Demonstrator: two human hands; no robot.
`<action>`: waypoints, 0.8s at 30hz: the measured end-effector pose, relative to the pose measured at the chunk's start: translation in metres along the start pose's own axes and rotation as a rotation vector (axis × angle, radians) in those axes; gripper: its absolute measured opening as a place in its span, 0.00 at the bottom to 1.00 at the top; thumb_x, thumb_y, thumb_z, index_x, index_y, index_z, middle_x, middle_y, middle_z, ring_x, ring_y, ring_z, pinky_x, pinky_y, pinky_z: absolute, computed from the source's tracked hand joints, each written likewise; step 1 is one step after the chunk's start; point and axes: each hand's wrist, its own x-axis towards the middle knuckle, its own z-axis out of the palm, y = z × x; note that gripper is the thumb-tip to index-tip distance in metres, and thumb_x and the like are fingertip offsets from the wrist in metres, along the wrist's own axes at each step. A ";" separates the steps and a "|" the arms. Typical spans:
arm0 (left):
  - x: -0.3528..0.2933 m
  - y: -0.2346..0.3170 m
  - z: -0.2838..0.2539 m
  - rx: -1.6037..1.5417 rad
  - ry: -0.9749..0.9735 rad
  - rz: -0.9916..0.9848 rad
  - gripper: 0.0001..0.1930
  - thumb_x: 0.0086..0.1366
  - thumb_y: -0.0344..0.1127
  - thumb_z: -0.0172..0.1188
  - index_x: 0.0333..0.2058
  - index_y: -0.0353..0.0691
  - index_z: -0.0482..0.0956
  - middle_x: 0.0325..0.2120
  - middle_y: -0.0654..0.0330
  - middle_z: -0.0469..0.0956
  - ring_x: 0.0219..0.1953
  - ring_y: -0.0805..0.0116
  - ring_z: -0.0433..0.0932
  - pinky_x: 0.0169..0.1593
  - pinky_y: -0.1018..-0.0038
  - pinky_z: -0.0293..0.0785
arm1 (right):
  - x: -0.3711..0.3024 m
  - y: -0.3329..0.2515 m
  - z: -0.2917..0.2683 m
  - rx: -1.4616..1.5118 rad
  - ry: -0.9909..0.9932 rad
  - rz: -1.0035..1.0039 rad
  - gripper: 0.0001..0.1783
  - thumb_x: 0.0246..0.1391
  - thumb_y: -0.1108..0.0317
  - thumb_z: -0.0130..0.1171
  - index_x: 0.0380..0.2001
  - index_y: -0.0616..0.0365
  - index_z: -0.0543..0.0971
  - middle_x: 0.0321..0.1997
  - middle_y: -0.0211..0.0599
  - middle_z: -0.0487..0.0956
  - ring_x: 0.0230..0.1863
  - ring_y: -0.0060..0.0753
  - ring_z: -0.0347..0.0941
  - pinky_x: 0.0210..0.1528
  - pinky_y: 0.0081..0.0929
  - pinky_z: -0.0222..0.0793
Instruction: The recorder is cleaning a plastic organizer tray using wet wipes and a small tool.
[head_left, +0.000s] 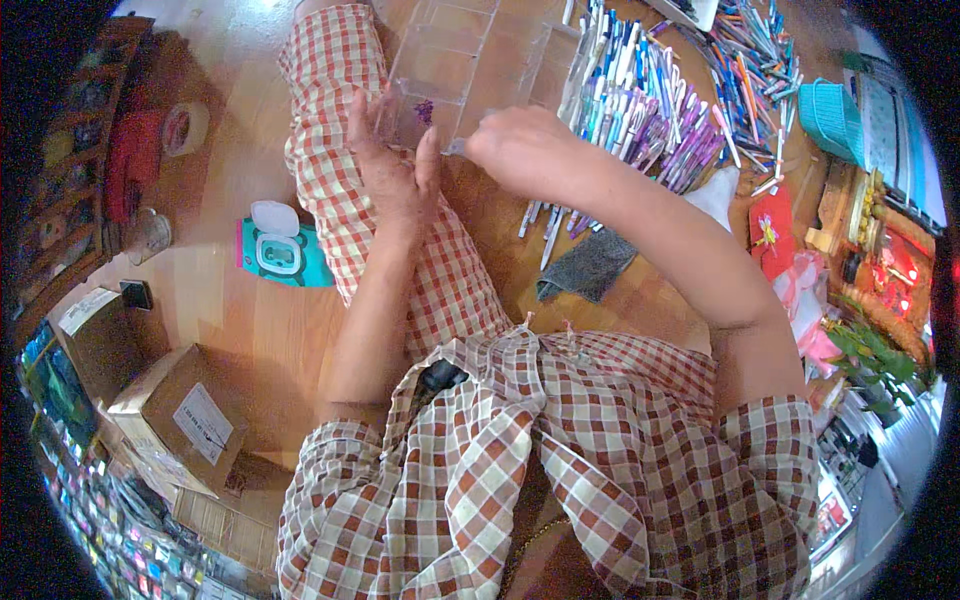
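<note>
A clear plastic box with divided compartments lies in front of me, beside my checked trouser leg. A small purple cluster shows at its near left part. My left hand is at that near left corner, thumb and fingers apart; whether it touches the box wall is hard to tell. My right hand is closed in a fist at the box's near edge. Its fingertips point left, and something small and pale seems to show by them, too blurred to name.
Many pens lie in piles on the wooden floor to the right. A grey cloth is nearer me. A teal wipes pack, its lid up, lies left of my leg. Cardboard boxes stand lower left; a turquoise basket is far right.
</note>
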 end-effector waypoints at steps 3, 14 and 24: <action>-0.003 -0.015 0.006 -0.048 0.040 -0.028 0.37 0.55 0.29 0.58 0.58 0.33 0.45 0.49 0.45 0.61 0.53 0.55 0.64 0.56 0.65 0.59 | 0.022 0.015 0.003 0.117 0.048 -0.033 0.07 0.37 0.75 0.52 0.24 0.59 0.77 0.22 0.51 0.75 0.29 0.50 0.74 0.31 0.42 0.70; -0.003 -0.025 0.010 -0.044 0.042 -0.015 0.32 0.53 0.32 0.60 0.53 0.33 0.53 0.47 0.48 0.62 0.50 0.55 0.64 0.54 0.67 0.60 | -0.013 0.007 0.023 -0.039 0.259 0.206 0.06 0.42 0.73 0.50 0.22 0.60 0.77 0.24 0.48 0.77 0.32 0.48 0.76 0.32 0.39 0.72; -0.006 -0.030 0.019 -0.131 0.090 -0.018 0.32 0.53 0.33 0.61 0.53 0.33 0.55 0.47 0.47 0.63 0.49 0.55 0.64 0.53 0.67 0.61 | 0.002 0.027 0.021 0.232 0.334 0.255 0.08 0.40 0.69 0.53 0.25 0.60 0.77 0.24 0.52 0.75 0.30 0.53 0.72 0.35 0.41 0.68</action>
